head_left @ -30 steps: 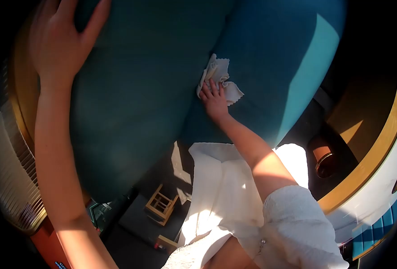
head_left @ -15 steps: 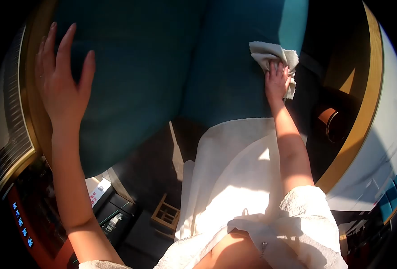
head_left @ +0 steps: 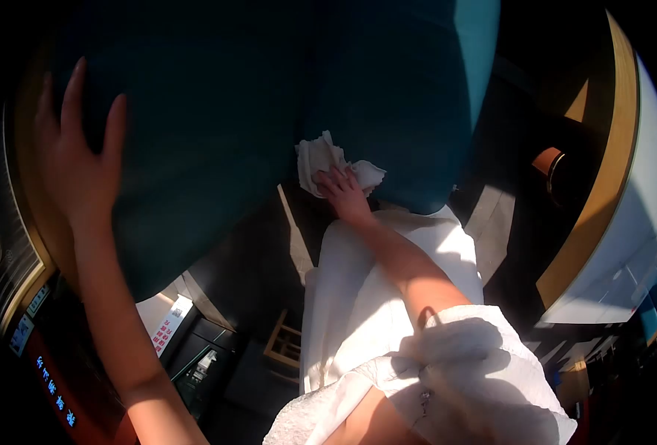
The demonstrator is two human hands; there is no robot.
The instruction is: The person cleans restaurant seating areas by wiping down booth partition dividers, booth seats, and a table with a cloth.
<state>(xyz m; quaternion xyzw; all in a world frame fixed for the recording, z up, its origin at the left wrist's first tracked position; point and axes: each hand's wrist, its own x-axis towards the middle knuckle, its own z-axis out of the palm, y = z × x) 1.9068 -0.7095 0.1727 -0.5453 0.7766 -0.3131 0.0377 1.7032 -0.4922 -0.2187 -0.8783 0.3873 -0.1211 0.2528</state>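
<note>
A pale, crumpled cloth (head_left: 321,157) with a scalloped edge lies against the lower edge of the teal padded surface (head_left: 395,96). My right hand (head_left: 345,194) presses on the cloth from above, its fingers over the folds. On the left, my left hand (head_left: 82,159) is spread wide at the side of the darker teal section (head_left: 195,148), beside a wooden edge, and holds nothing. Its fingertips are dim in shadow.
A curved wooden edge (head_left: 599,193) with a white panel (head_left: 625,252) stands at the right. Near it is a brown cylindrical object (head_left: 547,161). Low down are a small wooden frame (head_left: 284,343), a white sign with red characters (head_left: 171,326) and blue lit characters (head_left: 55,389).
My right hand has moved the cloth from the right side of the teal surface leftward and down to its lower edge. My left hand appears slightly lower and farther left.
</note>
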